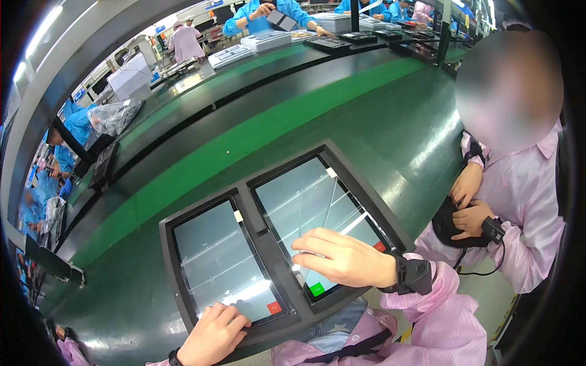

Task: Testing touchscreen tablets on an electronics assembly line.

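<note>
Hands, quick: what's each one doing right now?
Left hand: curled over the front edge of the dark tray, gripping it.
Right hand: open, fingers flat on the right-hand screen.

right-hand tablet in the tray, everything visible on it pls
The right-hand tablet is a flat dark-framed slab with a glossy, reflective screen, lying face up in the right pocket of a dark two-slot tray. A pale tab sits at its far corner, a green sticker and a red one near its close edge. The right hand rests fingers-down on the screen's near part; the left hand grips the tray's front edge.
</note>
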### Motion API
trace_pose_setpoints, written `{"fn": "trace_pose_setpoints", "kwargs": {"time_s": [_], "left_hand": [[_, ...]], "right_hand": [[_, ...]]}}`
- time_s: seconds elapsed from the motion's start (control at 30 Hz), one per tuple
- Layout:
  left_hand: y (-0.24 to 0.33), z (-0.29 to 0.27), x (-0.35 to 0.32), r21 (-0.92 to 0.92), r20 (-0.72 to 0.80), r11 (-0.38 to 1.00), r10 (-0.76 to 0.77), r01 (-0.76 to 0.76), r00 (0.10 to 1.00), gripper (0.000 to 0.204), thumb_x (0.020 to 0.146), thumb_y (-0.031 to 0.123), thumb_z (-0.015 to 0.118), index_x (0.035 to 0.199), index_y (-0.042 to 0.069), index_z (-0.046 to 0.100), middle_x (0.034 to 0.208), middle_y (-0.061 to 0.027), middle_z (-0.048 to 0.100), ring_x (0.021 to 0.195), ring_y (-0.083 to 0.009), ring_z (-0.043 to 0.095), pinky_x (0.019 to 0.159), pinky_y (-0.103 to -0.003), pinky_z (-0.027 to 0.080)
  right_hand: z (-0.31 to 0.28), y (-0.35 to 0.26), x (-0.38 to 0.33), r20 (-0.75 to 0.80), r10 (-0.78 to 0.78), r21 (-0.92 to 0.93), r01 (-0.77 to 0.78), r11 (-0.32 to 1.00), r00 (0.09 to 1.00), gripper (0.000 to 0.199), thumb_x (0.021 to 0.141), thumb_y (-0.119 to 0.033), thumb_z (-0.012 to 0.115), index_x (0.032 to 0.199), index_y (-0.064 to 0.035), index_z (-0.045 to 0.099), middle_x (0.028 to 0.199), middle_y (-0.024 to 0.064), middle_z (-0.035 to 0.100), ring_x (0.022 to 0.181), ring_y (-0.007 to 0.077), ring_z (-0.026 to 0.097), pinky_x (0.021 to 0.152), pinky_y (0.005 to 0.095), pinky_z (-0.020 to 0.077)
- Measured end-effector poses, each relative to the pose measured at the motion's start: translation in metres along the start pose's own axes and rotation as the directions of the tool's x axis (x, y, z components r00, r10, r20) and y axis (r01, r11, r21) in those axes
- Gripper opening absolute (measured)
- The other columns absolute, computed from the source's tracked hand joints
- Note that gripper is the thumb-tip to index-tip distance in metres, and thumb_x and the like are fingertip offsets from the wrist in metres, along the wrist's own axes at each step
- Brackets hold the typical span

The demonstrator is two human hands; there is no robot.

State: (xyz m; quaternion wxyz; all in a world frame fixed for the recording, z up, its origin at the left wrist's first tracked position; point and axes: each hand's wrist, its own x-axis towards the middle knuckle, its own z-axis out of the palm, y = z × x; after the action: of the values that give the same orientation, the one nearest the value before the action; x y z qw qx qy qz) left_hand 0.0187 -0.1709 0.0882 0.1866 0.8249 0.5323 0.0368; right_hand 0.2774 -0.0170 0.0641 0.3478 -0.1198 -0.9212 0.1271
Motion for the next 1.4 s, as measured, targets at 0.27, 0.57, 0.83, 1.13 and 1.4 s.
{"fn": "trace_pose_setpoints", "kwargs": {"time_s": [0.27,0.57,0.83,1.13,1.4], "left_hand": [[0.002,-0.003,0.001,-0.043,-0.015,0.999,-0.013,0.012,1.000,0.017,0.076,0.009,0.066,0.091,0.005,0.059,0.091,-0.0120,0.051,0.091,-0.0317,0.048,0.079,-0.040,0.040],[0.001,-0.004,0.002,-0.102,-0.029,0.995,-0.024,0.021,0.999,0.014,0.075,0.008,0.068,0.086,0.005,0.060,0.087,-0.0113,0.055,0.088,-0.0320,0.051,0.078,-0.040,0.041],[0.002,-0.001,-0.002,-0.084,-0.099,0.995,-0.060,0.052,0.993,0.015,0.073,0.009,0.071,0.084,0.004,0.061,0.083,-0.0105,0.056,0.084,-0.0308,0.052,0.076,-0.039,0.041],[0.004,0.006,-0.006,-0.066,-0.151,0.996,-0.075,0.066,0.986,0.011,0.075,0.009,0.070,0.079,0.004,0.061,0.080,-0.0105,0.055,0.082,-0.0309,0.051,0.074,-0.039,0.040],[-0.006,0.012,-0.013,-0.034,-0.147,0.998,-0.061,0.057,0.987,0.010,0.076,0.010,0.070,0.081,0.006,0.062,0.080,-0.0053,0.057,0.079,-0.0258,0.051,0.072,-0.036,0.041]], "right_hand": [[0.013,0.009,0.001,-0.060,-0.068,0.012,0.069,0.998,0.996,0.033,0.069,0.001,0.064,0.102,0.0039,0.062,0.108,0.0144,0.059,0.099,0.0293,0.060,0.082,0.0350,0.0520],[0.013,0.021,-0.005,-0.159,0.010,0.217,0.025,0.976,0.987,0.034,0.069,0.009,0.060,0.102,0.0032,0.061,0.105,0.0139,0.060,0.088,0.0299,0.059,0.075,0.0363,0.0504],[0.004,0.030,-0.005,-0.144,0.131,0.350,-0.073,0.934,0.981,0.033,0.067,0.017,0.051,0.094,0.0017,0.064,0.092,0.0100,0.066,0.081,0.0249,0.060,0.070,0.0323,0.0507],[0.005,0.029,-0.004,-0.153,0.124,0.513,-0.028,0.858,0.981,0.028,0.068,0.010,0.048,0.091,0.0009,0.063,0.091,0.0091,0.065,0.084,0.0267,0.060,0.069,0.0347,0.0505],[0.004,0.028,-0.002,-0.131,0.125,0.509,-0.042,0.860,0.983,0.028,0.068,0.012,0.049,0.087,-0.0010,0.066,0.096,0.0107,0.069,0.091,0.0270,0.064,0.072,0.0327,0.0530]]}}
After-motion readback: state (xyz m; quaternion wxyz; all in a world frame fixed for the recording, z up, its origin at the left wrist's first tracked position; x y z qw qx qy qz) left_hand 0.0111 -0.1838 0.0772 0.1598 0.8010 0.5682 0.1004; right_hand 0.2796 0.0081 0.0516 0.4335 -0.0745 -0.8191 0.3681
